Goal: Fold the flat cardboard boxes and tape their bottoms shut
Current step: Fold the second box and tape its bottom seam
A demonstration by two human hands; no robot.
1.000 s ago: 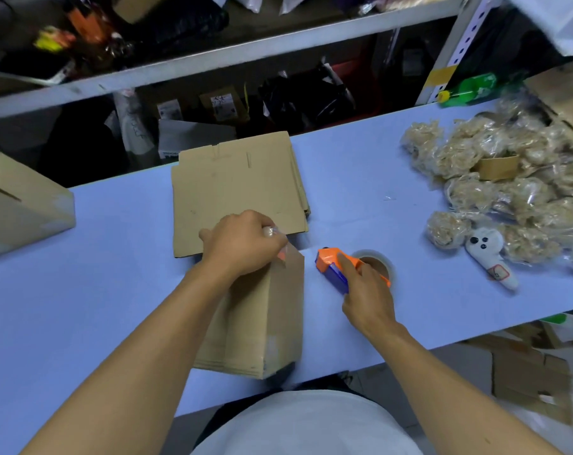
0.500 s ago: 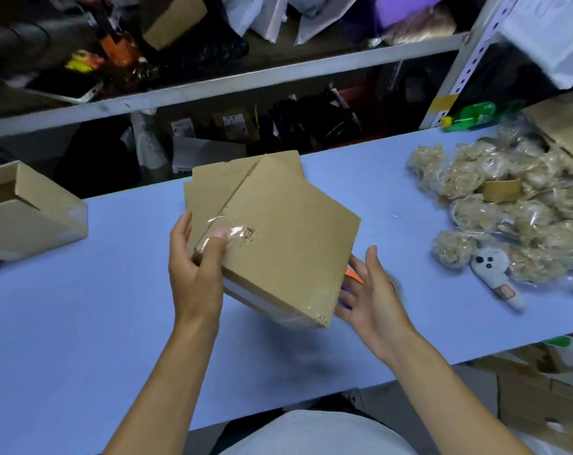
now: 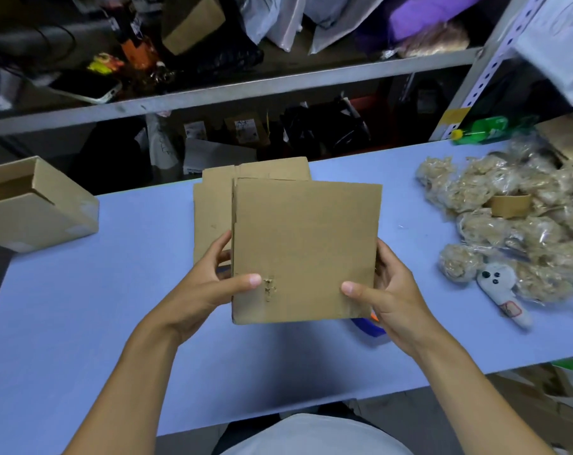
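**Box held up in both hands above the near edge**

The blue table (image 3: 81,323) carries everything. At its far edge, near the middle, lies the stack of flat cardboard boxes (image 3: 213,208). A finished open box (image 3: 38,205) sits at the left edge, and bagged goods (image 3: 495,231) are heaped at the right end.

You hold the folded box (image 3: 305,251) clear of the table, above the middle of the near edge, one broad face turned up toward you. That face is close to square, so no long axis stands out; its edges run roughly square to the table edges. Whether the bottom seam is taped cannot be told from here.

It looks light and stiff across the panels but likely crushable at corners and flaps, so keep your grip on the side edges, not the open flaps. A scuffed patch (image 3: 269,288) marks the face near your left thumb.

Your left hand (image 3: 213,284) grips the left edge, thumb on top, fingers curled behind. Your right hand (image 3: 390,287) does likewise on the right edge.

The tape dispenser (image 3: 367,325) peeks out just beneath your right hand, near the near edge.
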